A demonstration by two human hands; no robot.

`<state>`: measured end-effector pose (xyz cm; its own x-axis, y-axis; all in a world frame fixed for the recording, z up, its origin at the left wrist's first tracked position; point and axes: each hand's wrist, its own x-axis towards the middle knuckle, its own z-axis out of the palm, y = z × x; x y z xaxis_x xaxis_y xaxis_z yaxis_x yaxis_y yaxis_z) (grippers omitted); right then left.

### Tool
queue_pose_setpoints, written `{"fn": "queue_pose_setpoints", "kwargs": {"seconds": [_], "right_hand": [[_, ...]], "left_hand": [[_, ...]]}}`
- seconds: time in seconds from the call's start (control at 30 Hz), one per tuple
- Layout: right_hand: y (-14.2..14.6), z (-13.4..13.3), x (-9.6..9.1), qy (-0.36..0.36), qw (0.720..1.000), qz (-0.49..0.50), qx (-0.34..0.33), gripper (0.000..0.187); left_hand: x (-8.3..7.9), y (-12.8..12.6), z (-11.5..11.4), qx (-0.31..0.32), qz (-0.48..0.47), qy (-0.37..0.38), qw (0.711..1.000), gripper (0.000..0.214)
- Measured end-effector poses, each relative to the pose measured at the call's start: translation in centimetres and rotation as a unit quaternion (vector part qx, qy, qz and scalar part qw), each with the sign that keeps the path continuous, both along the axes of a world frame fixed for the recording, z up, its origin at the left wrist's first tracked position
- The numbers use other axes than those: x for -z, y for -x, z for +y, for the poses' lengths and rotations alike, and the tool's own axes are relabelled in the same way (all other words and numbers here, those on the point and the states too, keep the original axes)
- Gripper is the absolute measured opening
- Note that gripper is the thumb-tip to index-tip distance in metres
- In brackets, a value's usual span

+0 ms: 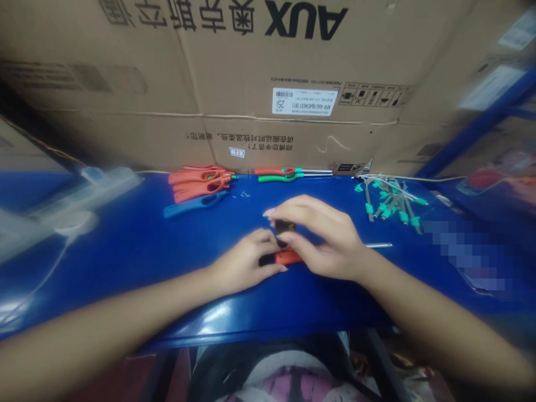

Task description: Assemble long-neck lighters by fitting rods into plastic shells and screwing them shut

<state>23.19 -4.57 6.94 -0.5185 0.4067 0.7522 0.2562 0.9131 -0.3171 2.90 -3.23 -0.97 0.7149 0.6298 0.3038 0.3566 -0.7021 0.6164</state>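
Observation:
An orange lighter body (pixel 288 256) lies low over the blue table, partly covered by my hands. My left hand (pixel 251 259) is closed around its left end. My right hand (pixel 324 240) arches over it from the right, with thumb and fingers around a small black piece with yellow marks (pixel 285 226). What this piece is I cannot make out. Past the right wrist a thin metal tube (pixel 379 245) shows; whether it joins the orange body is hidden.
Several orange lighter shells and a blue shell (pixel 195 204) lie at the back left. Two long lighters (pixel 278 174) rest against the cardboard wall (pixel 234 67). Metal tubes with green ends (pixel 391 201) are piled at the right. A white power strip (pixel 104 192) stands left.

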Motion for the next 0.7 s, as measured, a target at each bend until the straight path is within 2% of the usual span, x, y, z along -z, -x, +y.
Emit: {"fn": "queue_pose_setpoints", "kwargs": {"seconds": [0.13, 0.23, 0.33, 0.47, 0.57, 0.7], "right_hand": [[-1.1, 0.5, -1.2, 0.035, 0.995, 0.078, 0.054, 0.027], [-2.6, 1.2, -2.3, -0.009, 0.989, 0.09, 0.116, 0.032], [-4.9, 2.4, -2.4, -0.064, 0.979, -0.001, 0.193, 0.035], [-8.0, 4.6, -0.6, -0.117, 0.963, -0.134, 0.204, 0.019], [-9.4, 5.7, 0.7, -0.087, 0.944, -0.219, 0.23, 0.017], [-10.4, 5.5, 0.9, 0.016, 0.919, -0.277, 0.279, 0.017]], "left_hand": [[-1.2, 0.5, -0.2, -0.003, 0.06, -0.04, 0.997, 0.035], [-2.8, 1.1, -0.2, -0.018, 0.137, -0.062, 0.988, 0.034], [-4.2, 1.5, -0.3, -0.034, 0.201, -0.087, 0.975, 0.028], [-4.3, 1.3, -0.2, -0.059, 0.206, -0.093, 0.972, 0.027], [-3.4, 1.0, -0.1, -0.049, 0.197, -0.106, 0.973, 0.034], [-3.1, 1.1, 0.7, -0.037, 0.207, -0.105, 0.972, 0.027]]}}
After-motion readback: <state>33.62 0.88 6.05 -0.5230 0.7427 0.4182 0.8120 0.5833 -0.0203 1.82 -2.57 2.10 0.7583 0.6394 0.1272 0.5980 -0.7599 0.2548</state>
